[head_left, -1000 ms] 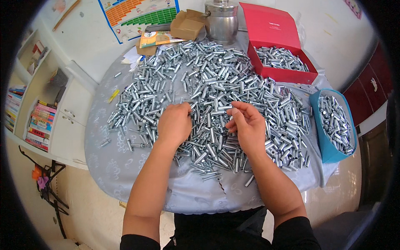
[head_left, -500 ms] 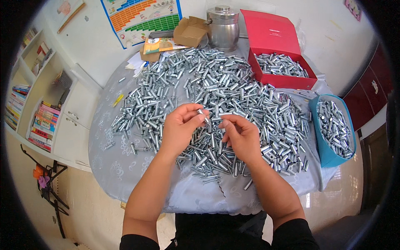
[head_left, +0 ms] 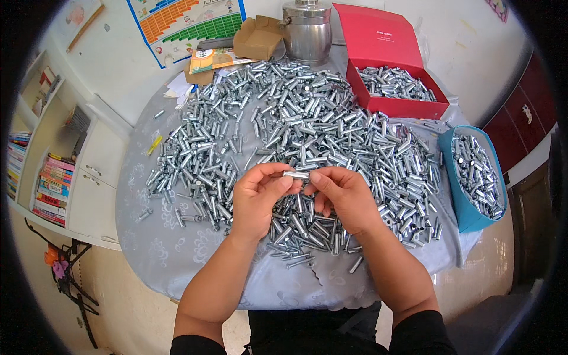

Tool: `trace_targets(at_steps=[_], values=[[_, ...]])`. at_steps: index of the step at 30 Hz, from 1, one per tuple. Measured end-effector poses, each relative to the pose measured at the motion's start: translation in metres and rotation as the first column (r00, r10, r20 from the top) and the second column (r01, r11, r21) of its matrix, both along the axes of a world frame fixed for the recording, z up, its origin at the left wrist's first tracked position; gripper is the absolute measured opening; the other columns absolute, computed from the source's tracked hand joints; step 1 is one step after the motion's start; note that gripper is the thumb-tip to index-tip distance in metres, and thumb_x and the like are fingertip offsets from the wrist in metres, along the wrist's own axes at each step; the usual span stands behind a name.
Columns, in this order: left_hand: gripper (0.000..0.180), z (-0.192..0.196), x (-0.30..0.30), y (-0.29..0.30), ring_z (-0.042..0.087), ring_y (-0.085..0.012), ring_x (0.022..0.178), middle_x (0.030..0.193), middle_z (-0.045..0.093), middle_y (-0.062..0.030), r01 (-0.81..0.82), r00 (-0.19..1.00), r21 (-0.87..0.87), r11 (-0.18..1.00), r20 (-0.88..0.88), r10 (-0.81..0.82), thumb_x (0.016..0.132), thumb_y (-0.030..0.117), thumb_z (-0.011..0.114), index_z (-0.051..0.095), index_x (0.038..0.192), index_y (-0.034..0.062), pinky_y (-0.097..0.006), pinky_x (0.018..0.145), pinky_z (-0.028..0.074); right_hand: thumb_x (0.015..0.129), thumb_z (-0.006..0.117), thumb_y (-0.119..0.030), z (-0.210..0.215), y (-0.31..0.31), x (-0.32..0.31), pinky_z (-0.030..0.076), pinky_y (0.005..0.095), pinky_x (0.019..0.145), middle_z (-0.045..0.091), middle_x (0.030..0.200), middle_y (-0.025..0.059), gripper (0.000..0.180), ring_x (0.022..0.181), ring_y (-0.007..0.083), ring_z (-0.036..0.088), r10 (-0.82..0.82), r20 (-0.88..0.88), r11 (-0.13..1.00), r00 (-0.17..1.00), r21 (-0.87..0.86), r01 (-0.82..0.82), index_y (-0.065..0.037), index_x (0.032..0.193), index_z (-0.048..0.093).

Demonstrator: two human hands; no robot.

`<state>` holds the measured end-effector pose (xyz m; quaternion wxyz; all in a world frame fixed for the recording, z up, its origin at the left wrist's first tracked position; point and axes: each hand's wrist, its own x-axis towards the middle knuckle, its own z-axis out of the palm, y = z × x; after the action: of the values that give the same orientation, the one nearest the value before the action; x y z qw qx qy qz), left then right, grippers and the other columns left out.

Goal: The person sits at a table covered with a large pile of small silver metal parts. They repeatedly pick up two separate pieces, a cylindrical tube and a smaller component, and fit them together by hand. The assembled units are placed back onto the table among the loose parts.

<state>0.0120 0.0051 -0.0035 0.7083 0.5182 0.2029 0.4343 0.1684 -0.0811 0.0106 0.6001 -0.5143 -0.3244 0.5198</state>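
Just above the front of a large heap of silver expansion bolts and sleeves (head_left: 313, 127), my two hands meet. A shiny expansion bolt (head_left: 296, 175) lies sideways between them. My left hand (head_left: 258, 192) pinches its left end between thumb and fingers. At its right end, my right hand (head_left: 340, 192) closes with thumb and forefinger, the other fingers curled beneath. The fingertips hide both ends of the bolt, so I cannot see how its parts fit together.
A red lidded box (head_left: 402, 106) and a teal fabric bin (head_left: 464, 219), both full of similar metal parts, stand at the right. Behind the heap are a steel canister (head_left: 307, 35) and a small cardboard box (head_left: 257, 38). A yellow object (head_left: 154, 145) lies at the left.
My right hand has come in to the left and now grips the bolt's right end. The bolt has turned from slanted to nearly level. The whole view has shifted slightly.
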Motion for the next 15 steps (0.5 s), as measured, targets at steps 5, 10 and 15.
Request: trace_targets(at_steps=[5, 10, 15], values=[[0.019, 0.001, -0.006, -0.002, 0.068, -0.0166, 0.082, 0.091, 0.068, -0.0114, -0.027, 0.991, 0.13, 0.991, -0.124, 0.043, 0.089, 0.0, 0.059, 0.062, 0.108, -0.0035, -0.028, 0.076, 0.057, 0.092, 0.062, -0.015, -0.002, 0.001, 0.001, 0.048, 0.0218, 0.051, 0.065, 0.078, 0.0054, 0.016, 0.059, 0.0099, 0.06, -0.021, -0.134, 1.0, 0.991, -0.022, 0.018, 0.0, 0.099, 0.063], [0.02, 0.002, -0.012, 0.002, 0.068, -0.0169, 0.075, 0.089, 0.069, -0.0121, 0.003, 0.963, 0.129, 0.992, -0.268, 0.032, 0.09, 0.004, 0.061, 0.063, 0.107, -0.0057, -0.028, 0.068, 0.058, 0.092, 0.06, -0.006, -0.008, 0.004, -0.002, 0.05, 0.0231, 0.055, 0.064, 0.08, 0.0056, 0.015, 0.064, 0.0107, 0.061, -0.033, -0.039, 0.995, 0.999, 0.091, 0.036, 0.001, 0.105, 0.062], [0.02, -0.001, -0.012, 0.006, 0.068, -0.0172, 0.073, 0.087, 0.069, -0.0116, 0.008, 0.981, 0.065, 0.998, -0.196, 0.005, 0.091, 0.008, 0.061, 0.063, 0.106, -0.0048, -0.029, 0.065, 0.058, 0.09, 0.06, -0.001, -0.002, 0.003, -0.01, 0.05, 0.0226, 0.056, 0.063, 0.081, 0.0049, 0.021, 0.067, 0.0098, 0.06, -0.097, 0.031, 0.983, 0.995, 0.157, 0.091, 0.0, 0.111, 0.061]])
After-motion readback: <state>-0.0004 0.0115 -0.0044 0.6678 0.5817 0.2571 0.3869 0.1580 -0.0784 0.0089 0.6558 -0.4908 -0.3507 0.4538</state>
